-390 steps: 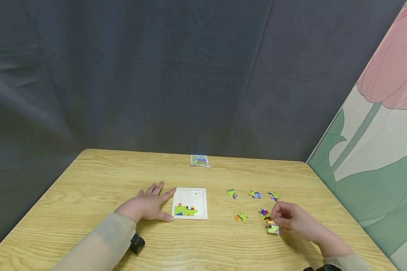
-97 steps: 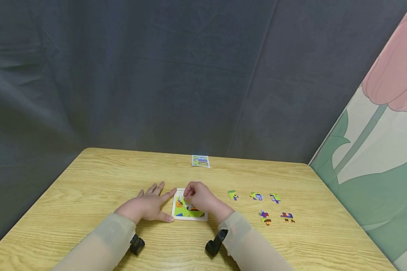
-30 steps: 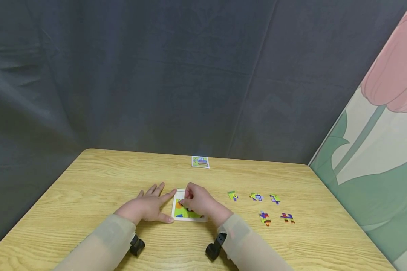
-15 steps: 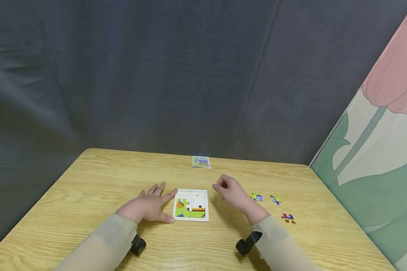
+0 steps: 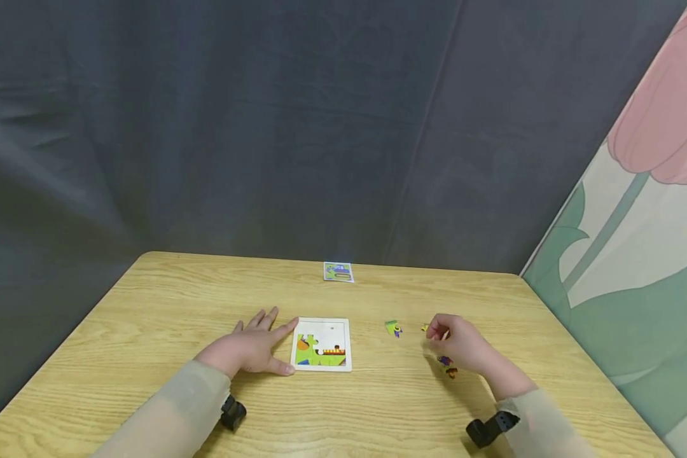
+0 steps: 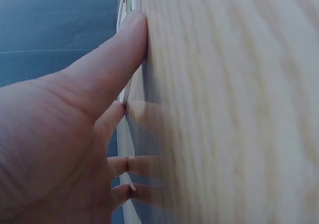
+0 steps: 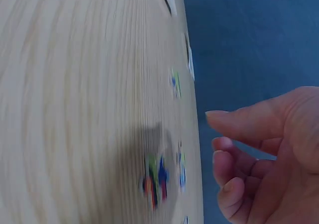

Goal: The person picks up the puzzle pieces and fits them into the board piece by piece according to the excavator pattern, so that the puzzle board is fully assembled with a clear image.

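My left hand [image 5: 257, 346] lies spread on the table, with forefinger and thumb touching the left side of a white puzzle tray [image 5: 349, 346]. Joined jigsaw pieces [image 5: 320, 360], mostly green, fill its bottom row and the left of the row above. Over the loose pieces at the right hovers my right hand [image 5: 464, 343]; its fingers are loosely curled, and the right wrist view shows a gap between thumb and fingers with nothing held. A multicoloured jigsaw piece [image 7: 155, 179] lies below it. A green corner piece [image 5: 392, 327] and a partly hidden piece [image 5: 424, 327] lie to its left.
A small picture card [image 5: 338, 271] lies near the table's far edge, beyond the tray. The wooden table [image 5: 206, 286] ends at a dark curtain [image 5: 263, 159]. A wall with a painted flower [image 5: 641, 191] stands to the right. Other loose pieces are hidden behind my right hand.
Since the earliest frame, more pieces have been put into the tray. In the last second my right hand has left the tray and moved right over the loose pieces. My left hand has stayed put.
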Demonstrator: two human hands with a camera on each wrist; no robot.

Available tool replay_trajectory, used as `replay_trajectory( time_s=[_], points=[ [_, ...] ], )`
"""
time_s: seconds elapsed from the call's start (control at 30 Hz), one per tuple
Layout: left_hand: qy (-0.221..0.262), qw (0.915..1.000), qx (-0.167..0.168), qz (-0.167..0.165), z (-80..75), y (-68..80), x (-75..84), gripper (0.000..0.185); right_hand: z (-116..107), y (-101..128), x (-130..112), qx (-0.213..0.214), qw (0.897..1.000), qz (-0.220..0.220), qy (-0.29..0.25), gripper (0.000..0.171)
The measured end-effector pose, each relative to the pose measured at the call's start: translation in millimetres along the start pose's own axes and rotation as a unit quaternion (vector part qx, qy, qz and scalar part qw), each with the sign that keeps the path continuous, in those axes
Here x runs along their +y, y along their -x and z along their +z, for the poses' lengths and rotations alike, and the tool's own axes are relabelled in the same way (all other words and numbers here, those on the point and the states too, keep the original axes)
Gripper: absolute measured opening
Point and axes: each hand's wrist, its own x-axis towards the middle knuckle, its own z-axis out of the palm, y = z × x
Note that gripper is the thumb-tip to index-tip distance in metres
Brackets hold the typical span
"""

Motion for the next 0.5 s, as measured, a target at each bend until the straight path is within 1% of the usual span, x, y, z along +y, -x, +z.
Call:
replay_trajectory(
  time_s=[0.13,0.2,0.37,0.5],
  points=[
    [0.003,1.0000,0.000,0.002,0.1,-0.3,-0.5,0.096,-8,8,15,-0.011,1.000,0.001,0.015,0.014],
    [0.004,1.0000,-0.002,0.002,0.2,-0.3,-0.4,0.096,-12,11,21,-0.022,1.000,-0.001,0.015,0.017],
    [0.005,1.0000,-0.004,0.002,0.3,-0.2,0.2,0.096,-18,18,33,-0.058,0.998,0.012,-0.017,0.023],
    [0.006,1.0000,-0.003,0.005,0.2,-0.2,0.7,0.096,-20,20,39,-0.077,0.996,0.026,-0.027,0.029]
  ],
)
